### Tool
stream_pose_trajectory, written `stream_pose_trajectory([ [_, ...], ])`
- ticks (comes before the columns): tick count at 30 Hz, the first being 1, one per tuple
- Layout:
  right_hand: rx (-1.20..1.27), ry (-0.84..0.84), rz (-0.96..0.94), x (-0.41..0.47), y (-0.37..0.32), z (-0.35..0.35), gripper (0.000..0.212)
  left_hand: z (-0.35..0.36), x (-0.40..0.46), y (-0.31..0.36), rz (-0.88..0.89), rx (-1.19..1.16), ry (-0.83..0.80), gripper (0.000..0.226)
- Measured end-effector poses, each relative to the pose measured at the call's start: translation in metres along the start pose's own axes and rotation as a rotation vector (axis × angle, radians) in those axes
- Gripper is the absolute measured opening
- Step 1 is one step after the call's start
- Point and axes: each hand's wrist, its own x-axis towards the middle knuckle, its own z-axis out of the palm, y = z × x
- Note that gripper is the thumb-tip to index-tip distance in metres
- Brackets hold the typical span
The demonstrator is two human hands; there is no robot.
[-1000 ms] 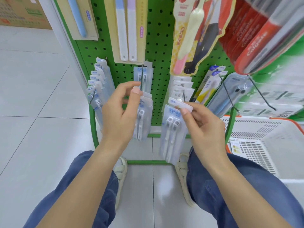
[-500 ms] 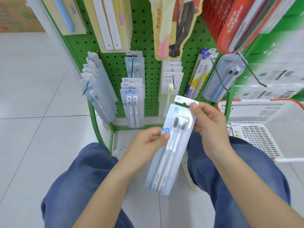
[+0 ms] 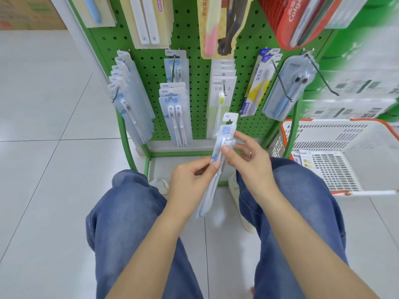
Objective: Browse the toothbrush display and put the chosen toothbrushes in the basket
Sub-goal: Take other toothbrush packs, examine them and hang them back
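Both hands held one toothbrush pack [image 3: 216, 169] just in front of the green display rack [image 3: 194, 50]. The left hand [image 3: 190, 182] pinched its middle, the right hand [image 3: 248, 162] its top. The white basket [image 3: 345, 130] sat beside the rack.

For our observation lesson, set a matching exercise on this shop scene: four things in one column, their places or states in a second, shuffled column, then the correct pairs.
Things:
1. Clear twin toothbrush pack with blue label
2. White plastic basket with orange rim
3. Red Colgate packs
4. Brown cardboard box

Places or states:
A. On the floor, right of the green pegboard rack
B. Top left corner, on the floor
C. Gripped by left hand and right hand
D. Hanging at upper right

Pairs: 1-C, 2-A, 3-D, 4-B
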Motion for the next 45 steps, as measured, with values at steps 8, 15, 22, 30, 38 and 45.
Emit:
stream_pose_trajectory([
  [8, -0.051, -0.049, -0.041, -0.003, 0.0, -0.007, 0.035, -0.004, -0.002, -0.002, -0.02, -0.134, -0.079, 0.023],
  [15, 0.078, -0.006, -0.005, -0.004, -0.001, -0.007, 0.018, -0.009, 0.005, -0.003, -0.149, -0.263, -0.022, 0.018],
  [22, -0.029, -0.129, -0.004, -0.006, 0.008, -0.004, 0.018, -0.006, 0.01, -0.012, -0.192, -0.201, 0.213, 0.019],
  [30, -0.379, -0.112, -0.201, -0.01, 0.025, -0.002, 0.031, 0.0, 0.008, -0.011, -0.074, -0.067, 0.227, 0.024],
  [38, -0.32, -0.003, -0.213, -0.007, 0.025, -0.004, 0.017, -0.006, 0.011, -0.01, -0.23, -0.214, 0.128, 0.015],
  [45, 0.054, 0.208, -0.112, 0.001, 0.01, -0.015, 0.014, -0.011, 0.007, -0.012, -0.392, -0.162, -0.182, 0.016],
])
